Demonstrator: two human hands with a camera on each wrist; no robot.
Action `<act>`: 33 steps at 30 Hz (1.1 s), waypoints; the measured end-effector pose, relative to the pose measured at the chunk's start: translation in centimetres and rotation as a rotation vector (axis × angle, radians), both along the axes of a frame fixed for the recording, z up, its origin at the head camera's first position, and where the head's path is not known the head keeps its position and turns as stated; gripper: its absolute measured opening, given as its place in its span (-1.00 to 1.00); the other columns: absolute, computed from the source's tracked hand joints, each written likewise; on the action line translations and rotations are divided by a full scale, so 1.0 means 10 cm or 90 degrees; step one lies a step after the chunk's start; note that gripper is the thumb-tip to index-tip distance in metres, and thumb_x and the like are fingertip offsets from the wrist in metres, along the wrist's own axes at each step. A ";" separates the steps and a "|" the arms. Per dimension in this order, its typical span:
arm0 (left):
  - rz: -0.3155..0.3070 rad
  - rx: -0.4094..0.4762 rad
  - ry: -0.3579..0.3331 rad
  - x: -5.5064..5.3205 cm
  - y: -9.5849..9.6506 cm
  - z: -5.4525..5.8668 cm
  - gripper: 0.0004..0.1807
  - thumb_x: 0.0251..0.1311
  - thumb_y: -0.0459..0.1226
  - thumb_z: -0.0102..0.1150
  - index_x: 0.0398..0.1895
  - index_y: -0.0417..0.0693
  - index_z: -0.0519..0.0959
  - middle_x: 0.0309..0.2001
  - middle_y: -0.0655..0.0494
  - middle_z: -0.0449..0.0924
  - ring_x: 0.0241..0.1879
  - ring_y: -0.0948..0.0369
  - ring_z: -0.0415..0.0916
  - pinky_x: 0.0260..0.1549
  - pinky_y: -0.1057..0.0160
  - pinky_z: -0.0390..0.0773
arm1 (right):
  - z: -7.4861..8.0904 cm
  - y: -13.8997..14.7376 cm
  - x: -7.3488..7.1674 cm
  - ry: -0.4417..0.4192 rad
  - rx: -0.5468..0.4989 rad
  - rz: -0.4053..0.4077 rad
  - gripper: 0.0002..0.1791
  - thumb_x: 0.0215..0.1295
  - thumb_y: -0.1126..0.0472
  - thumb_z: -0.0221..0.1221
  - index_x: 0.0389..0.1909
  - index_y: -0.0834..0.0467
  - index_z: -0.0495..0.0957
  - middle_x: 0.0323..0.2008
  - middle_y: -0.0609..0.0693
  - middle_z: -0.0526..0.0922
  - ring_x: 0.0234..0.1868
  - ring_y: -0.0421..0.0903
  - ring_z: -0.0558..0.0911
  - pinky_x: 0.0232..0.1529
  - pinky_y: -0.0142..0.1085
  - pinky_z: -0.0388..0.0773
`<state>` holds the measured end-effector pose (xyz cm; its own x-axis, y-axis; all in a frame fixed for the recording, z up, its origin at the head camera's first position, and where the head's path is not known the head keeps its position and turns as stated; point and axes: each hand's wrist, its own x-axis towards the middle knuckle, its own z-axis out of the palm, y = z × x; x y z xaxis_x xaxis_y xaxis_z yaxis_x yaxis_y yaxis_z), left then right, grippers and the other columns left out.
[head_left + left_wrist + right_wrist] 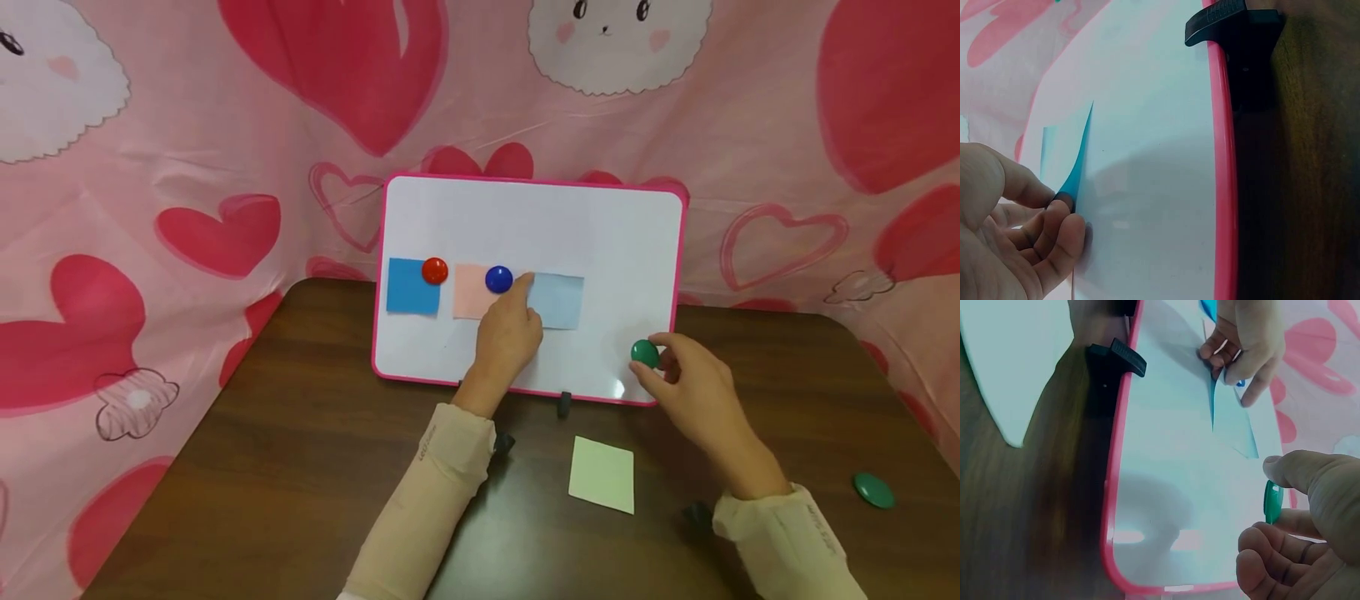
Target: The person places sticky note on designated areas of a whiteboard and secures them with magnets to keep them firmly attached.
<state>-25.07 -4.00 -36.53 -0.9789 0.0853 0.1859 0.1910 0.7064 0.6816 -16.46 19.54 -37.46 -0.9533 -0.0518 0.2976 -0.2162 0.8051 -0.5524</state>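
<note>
My left hand (506, 337) is at the whiteboard (630, 242), its thumb and fingers pinching the left edge of a light blue paper square (558, 302). That edge curls away from the board in the left wrist view, where the paper (1067, 147) shows side-on. My right hand (701, 392) holds a round green magnet (644, 354) between thumb and index finger, in front of the board's lower right corner. Seen from the right wrist, the magnet (1273, 501) stands on edge between the fingertips, to the right of the paper.
A red magnet (435, 271) sits on a blue square (412, 287), and a blue magnet (498, 279) on a pink one (468, 293). On the table (300, 467) lie a pale green square (602, 475) and another green magnet (873, 490). Black feet (564, 405) support the board.
</note>
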 end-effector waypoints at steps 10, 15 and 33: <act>0.006 -0.003 0.009 0.03 -0.03 -0.05 -0.45 0.45 -0.31 0.00 0.50 -0.01 0.33 0.16 -0.04 0.62 -0.38 0.17 0.53 -0.42 0.28 0.53 | 0.02 -0.23 -0.17 0.022 -0.006 0.009 -0.48 0.23 0.17 0.42 0.14 0.28 0.51 -0.30 0.12 0.54 -0.31 0.05 0.49 -0.45 -0.22 0.55; 0.007 -0.005 0.027 0.02 -0.04 -0.05 -0.44 0.42 -0.33 -0.01 0.48 -0.03 0.34 -0.08 -0.07 0.68 -0.53 0.14 0.45 -0.57 0.25 0.42 | 0.03 -0.33 -0.26 0.043 -0.005 0.014 -0.49 0.23 0.18 0.42 0.12 0.28 0.52 -0.32 0.11 0.53 -0.31 0.05 0.50 -0.41 -0.18 0.55; 0.001 0.004 0.028 0.00 -0.01 -0.05 -0.44 0.41 -0.32 0.02 0.48 -0.01 0.35 -0.58 0.07 0.43 -0.68 0.13 0.38 -0.69 0.25 0.34 | 0.09 -0.60 -0.56 0.074 -0.007 0.023 -0.49 0.26 0.20 0.40 0.15 0.33 0.51 -0.30 0.17 0.54 -0.32 0.07 0.52 -0.34 -0.10 0.57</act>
<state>-25.08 -4.12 -37.02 -0.9699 0.0823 0.2294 0.2197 0.7026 0.6768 -22.11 13.57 -36.56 -0.9098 -0.0812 0.4069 -0.3079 0.7896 -0.5308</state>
